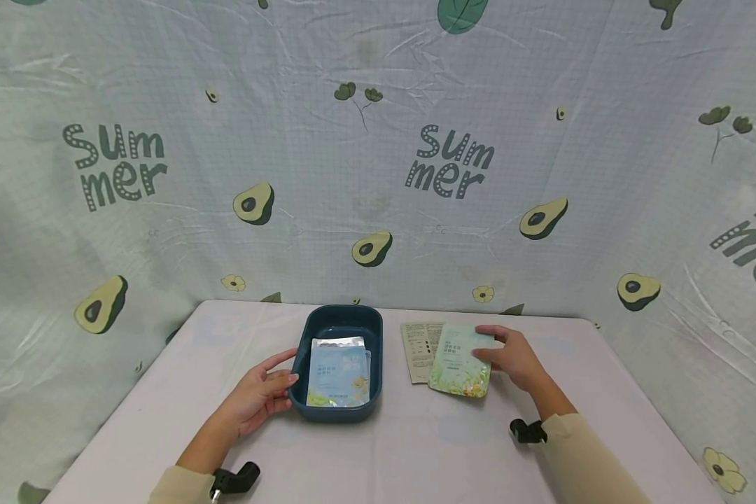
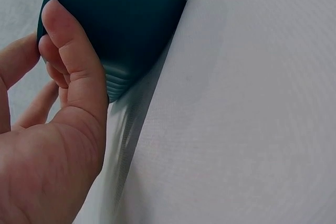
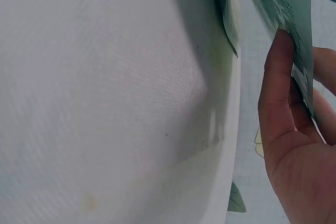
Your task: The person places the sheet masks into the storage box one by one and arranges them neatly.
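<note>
In the head view, my left hand (image 1: 264, 395) grips the left edge of a dark blue plastic bin (image 1: 337, 414), thumb and fingers at its rim. The left wrist view has the left thumb (image 2: 79, 56) lying along the bin's wall. Inside the bin lies a pale blue sachet (image 1: 337, 378) with a silver top edge, covering at least one more. To the right, my right hand (image 1: 510, 357) pinches a light green sachet (image 1: 456, 364) by its right side, thumb on one face and fingers on the other. This sachet overlaps a beige-green sachet (image 1: 418, 353) printed with small text.
A white-covered table (image 1: 409, 448) carries everything. Behind and at the sides hangs a pale curtain (image 1: 315, 161) with avocado prints and lettering. Black wrist cameras (image 1: 238, 478) sit by both beige sleeves.
</note>
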`<state>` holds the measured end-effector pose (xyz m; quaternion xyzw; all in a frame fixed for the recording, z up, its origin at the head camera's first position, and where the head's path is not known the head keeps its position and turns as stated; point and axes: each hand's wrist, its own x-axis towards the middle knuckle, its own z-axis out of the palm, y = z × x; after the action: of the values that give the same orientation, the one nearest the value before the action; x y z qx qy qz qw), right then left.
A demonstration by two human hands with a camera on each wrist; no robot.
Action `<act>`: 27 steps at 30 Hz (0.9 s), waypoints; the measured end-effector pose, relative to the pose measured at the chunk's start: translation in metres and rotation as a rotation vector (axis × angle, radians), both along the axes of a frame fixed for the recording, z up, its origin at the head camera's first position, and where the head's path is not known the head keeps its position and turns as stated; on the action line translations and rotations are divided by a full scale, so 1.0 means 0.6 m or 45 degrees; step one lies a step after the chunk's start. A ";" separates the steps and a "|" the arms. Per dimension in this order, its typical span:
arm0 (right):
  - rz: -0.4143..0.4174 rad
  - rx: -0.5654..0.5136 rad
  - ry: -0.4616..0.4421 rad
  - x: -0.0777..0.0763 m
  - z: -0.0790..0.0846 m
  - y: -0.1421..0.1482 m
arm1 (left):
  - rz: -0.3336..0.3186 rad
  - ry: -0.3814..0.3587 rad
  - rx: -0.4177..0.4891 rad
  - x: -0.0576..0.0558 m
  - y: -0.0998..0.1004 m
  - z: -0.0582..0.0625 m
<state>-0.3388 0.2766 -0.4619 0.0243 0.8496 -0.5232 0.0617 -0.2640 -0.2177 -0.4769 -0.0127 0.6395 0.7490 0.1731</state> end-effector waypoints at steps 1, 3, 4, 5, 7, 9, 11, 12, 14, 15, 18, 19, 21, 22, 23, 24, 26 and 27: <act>0.000 -0.001 0.002 0.001 -0.001 0.000 | 0.004 0.000 -0.003 0.000 0.000 0.000; 0.000 0.008 0.009 0.006 -0.001 -0.001 | 0.005 0.001 -0.007 0.000 0.000 0.000; 0.000 0.013 0.011 0.007 -0.001 -0.002 | 0.006 0.001 -0.009 0.000 0.000 -0.001; -0.001 0.021 0.014 0.009 -0.001 -0.002 | 0.006 0.000 -0.009 0.000 0.000 -0.001; -0.004 0.025 0.018 0.011 -0.002 -0.002 | 0.005 0.000 -0.008 0.000 0.000 -0.001; -0.001 0.028 0.019 0.013 -0.003 -0.002 | 0.004 -0.001 -0.009 0.000 0.000 -0.001; 0.001 0.021 0.017 0.015 -0.004 -0.004 | 0.004 -0.001 -0.007 0.000 -0.001 -0.001; 0.004 0.014 0.016 0.017 -0.005 -0.005 | 0.004 -0.001 -0.006 0.000 -0.001 -0.001; 0.011 0.006 0.018 0.021 -0.004 -0.008 | 0.004 -0.001 -0.006 0.000 -0.001 0.000; 0.012 0.000 0.019 0.023 -0.003 -0.009 | 0.005 0.000 -0.007 0.000 0.000 0.001; 0.012 -0.022 0.018 0.028 0.000 -0.014 | 0.007 -0.001 -0.007 0.001 0.000 0.001; 0.021 -0.031 0.019 0.031 0.002 -0.016 | 0.007 -0.001 -0.007 0.001 0.001 0.001; 0.027 -0.051 0.019 0.036 0.004 -0.020 | 0.009 0.001 -0.007 0.001 0.001 0.002; 0.031 -0.064 0.019 0.038 0.005 -0.022 | 0.008 0.001 -0.008 0.001 0.001 0.002; 0.037 -0.076 0.020 0.041 0.006 -0.024 | 0.008 0.002 -0.007 0.001 0.001 0.001; 0.050 -0.085 0.025 0.043 0.006 -0.025 | 0.009 0.002 -0.008 0.001 0.001 0.001; 0.057 -0.105 0.034 0.048 0.006 -0.029 | 0.009 0.003 -0.010 0.001 0.001 0.001; 0.057 -0.120 0.035 0.049 0.006 -0.031 | 0.008 0.002 -0.010 0.001 0.001 0.001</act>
<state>-0.3091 0.2581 -0.4584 -0.0048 0.8251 -0.5615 0.0627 -0.2633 -0.2169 -0.4762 -0.0148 0.6426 0.7469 0.1701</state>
